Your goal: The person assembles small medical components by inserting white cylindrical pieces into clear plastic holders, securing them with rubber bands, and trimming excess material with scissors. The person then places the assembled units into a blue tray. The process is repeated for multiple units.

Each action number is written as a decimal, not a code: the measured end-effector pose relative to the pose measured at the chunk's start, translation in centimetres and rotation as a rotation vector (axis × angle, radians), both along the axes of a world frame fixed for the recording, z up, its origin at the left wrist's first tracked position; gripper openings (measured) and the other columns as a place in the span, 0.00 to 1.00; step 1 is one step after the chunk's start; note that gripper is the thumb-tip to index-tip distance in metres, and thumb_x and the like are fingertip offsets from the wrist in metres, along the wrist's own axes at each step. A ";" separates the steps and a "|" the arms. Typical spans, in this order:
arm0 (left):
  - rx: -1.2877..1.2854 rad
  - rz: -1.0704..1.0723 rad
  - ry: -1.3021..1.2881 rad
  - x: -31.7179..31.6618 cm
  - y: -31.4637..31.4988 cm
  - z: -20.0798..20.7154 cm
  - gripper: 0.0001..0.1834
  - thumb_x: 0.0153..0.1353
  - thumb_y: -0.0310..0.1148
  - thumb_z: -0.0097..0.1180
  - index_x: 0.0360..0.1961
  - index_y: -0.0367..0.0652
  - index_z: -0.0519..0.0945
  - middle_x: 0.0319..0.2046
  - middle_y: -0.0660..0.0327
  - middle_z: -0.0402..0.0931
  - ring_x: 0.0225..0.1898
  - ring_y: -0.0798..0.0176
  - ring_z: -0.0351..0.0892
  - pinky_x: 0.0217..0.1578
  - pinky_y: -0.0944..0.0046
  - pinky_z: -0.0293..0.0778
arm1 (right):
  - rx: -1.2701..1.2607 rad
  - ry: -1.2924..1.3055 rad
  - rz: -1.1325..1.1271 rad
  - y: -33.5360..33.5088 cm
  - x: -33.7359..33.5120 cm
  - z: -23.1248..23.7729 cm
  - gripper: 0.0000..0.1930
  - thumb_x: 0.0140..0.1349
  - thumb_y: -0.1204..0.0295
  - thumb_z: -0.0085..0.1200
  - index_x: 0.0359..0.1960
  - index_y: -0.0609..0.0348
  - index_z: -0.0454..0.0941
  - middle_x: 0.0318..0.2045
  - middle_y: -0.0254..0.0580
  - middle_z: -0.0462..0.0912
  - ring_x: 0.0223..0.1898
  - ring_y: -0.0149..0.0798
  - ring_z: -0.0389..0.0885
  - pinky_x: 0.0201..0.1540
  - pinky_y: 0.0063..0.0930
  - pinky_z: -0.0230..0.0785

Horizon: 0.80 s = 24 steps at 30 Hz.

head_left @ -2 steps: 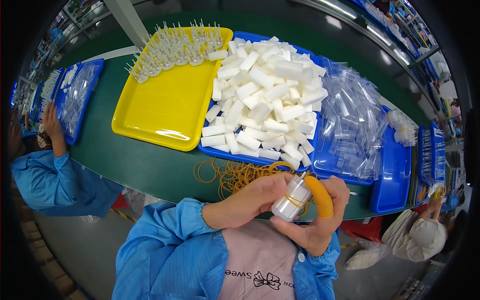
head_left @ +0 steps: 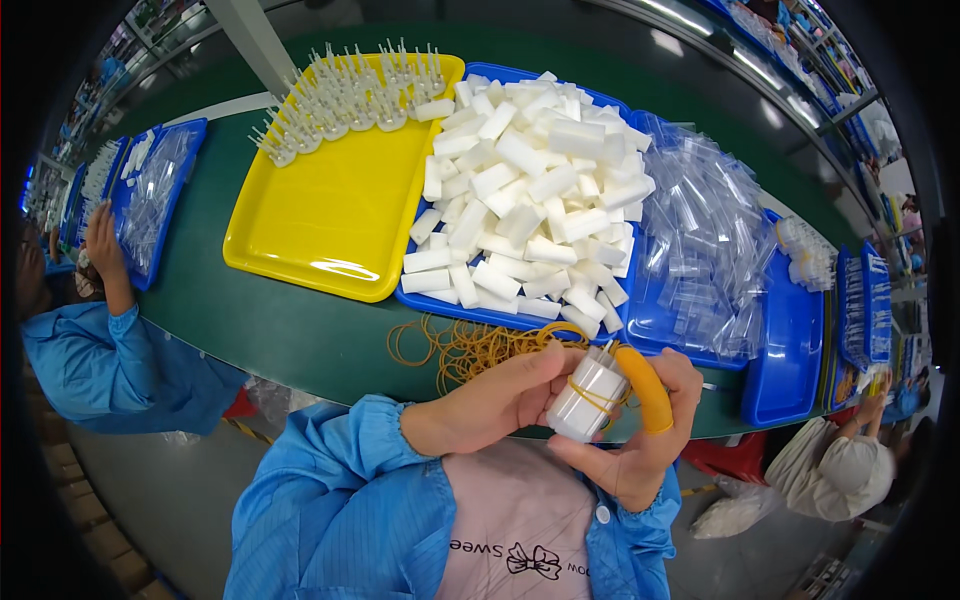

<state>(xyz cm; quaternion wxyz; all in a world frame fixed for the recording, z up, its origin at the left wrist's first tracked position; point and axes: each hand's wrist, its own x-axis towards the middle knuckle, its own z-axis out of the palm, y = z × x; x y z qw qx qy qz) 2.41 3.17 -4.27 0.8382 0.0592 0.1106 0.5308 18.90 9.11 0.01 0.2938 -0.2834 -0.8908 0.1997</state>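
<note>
A short clear cylinder with white material inside stands tilted between my hands in front of my chest, a thin tan rubber band wound round its middle. Two thin prongs stick out of its upper end. My right hand grips the cylinder between the thumb at its lower end and the index finger, which wears an orange-yellow finger cot. At the cylinder's left side is my left hand, open, thumb raised off it. Its fingers pass partly behind the cylinder, so their contact is hidden.
Loose rubber bands lie on the green table. Beyond are a yellow tray with pronged clear pieces, white foam blocks heaped in a blue tray, clear plastic sleeves and another blue tray. A co-worker sits left.
My left thumb has lifted away from the cylinder. The cylinder and my right hand have shifted very slightly to the right.
</note>
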 end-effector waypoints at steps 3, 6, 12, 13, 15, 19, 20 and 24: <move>-0.001 -0.006 0.194 -0.1 0.0 0.1 0.25 0.65 0.41 0.47 0.58 0.39 0.62 0.49 0.60 0.71 0.50 0.71 0.70 0.50 0.70 0.67 | -0.011 0.015 -0.005 0.3 -0.3 0.0 0.41 0.30 0.53 0.73 0.46 0.65 0.73 0.44 0.44 0.65 0.46 0.47 0.65 0.48 0.40 0.60; 0.082 0.060 0.411 0.3 -0.1 0.0 0.25 0.67 0.43 0.44 0.59 0.39 0.62 0.50 0.60 0.70 0.51 0.69 0.71 0.51 0.68 0.68 | -0.016 0.024 -0.036 0.0 -0.6 -0.5 0.41 0.30 0.53 0.73 0.47 0.65 0.73 0.43 0.44 0.65 0.47 0.47 0.65 0.48 0.40 0.60; 0.009 -0.045 0.037 0.2 0.0 -0.5 0.23 0.66 0.42 0.47 0.57 0.40 0.64 0.49 0.63 0.71 0.49 0.72 0.71 0.48 0.70 0.67 | -0.028 0.032 0.021 0.3 -0.2 -0.4 0.42 0.30 0.53 0.73 0.48 0.65 0.72 0.45 0.45 0.65 0.48 0.48 0.65 0.50 0.40 0.60; 0.010 -0.042 0.104 0.1 0.0 0.0 0.23 0.65 0.42 0.47 0.57 0.40 0.64 0.48 0.63 0.71 0.48 0.73 0.71 0.48 0.71 0.67 | -0.053 0.051 0.025 0.3 -0.1 -0.6 0.42 0.30 0.54 0.73 0.48 0.64 0.72 0.45 0.45 0.65 0.48 0.48 0.65 0.50 0.41 0.60; 0.012 -0.032 0.238 -0.1 0.1 1.2 0.23 0.65 0.43 0.48 0.56 0.40 0.65 0.46 0.64 0.72 0.46 0.73 0.71 0.48 0.71 0.67 | -0.076 0.048 0.026 0.5 -0.2 -0.6 0.41 0.29 0.55 0.73 0.47 0.64 0.72 0.45 0.45 0.65 0.48 0.48 0.65 0.51 0.42 0.59; 0.138 0.065 0.448 0.5 -0.1 -0.1 0.24 0.65 0.44 0.47 0.56 0.40 0.65 0.46 0.64 0.71 0.46 0.73 0.71 0.48 0.71 0.66 | -0.004 0.003 0.000 0.4 -0.1 -0.6 0.42 0.27 0.53 0.74 0.46 0.62 0.73 0.45 0.45 0.65 0.48 0.49 0.65 0.53 0.46 0.57; 0.142 0.053 0.445 0.5 -0.1 -0.2 0.24 0.65 0.44 0.47 0.56 0.40 0.64 0.46 0.64 0.71 0.46 0.73 0.71 0.49 0.71 0.66 | 0.030 0.001 -0.007 0.4 -0.1 -0.7 0.42 0.26 0.52 0.74 0.46 0.62 0.73 0.45 0.45 0.65 0.49 0.49 0.65 0.54 0.47 0.57; 0.076 -0.025 0.206 0.0 0.0 0.0 0.23 0.65 0.40 0.48 0.57 0.39 0.63 0.48 0.63 0.70 0.49 0.74 0.69 0.50 0.72 0.65 | 0.018 0.015 -0.003 0.2 0.1 -0.7 0.42 0.27 0.51 0.73 0.46 0.62 0.73 0.47 0.45 0.65 0.50 0.49 0.64 0.55 0.48 0.56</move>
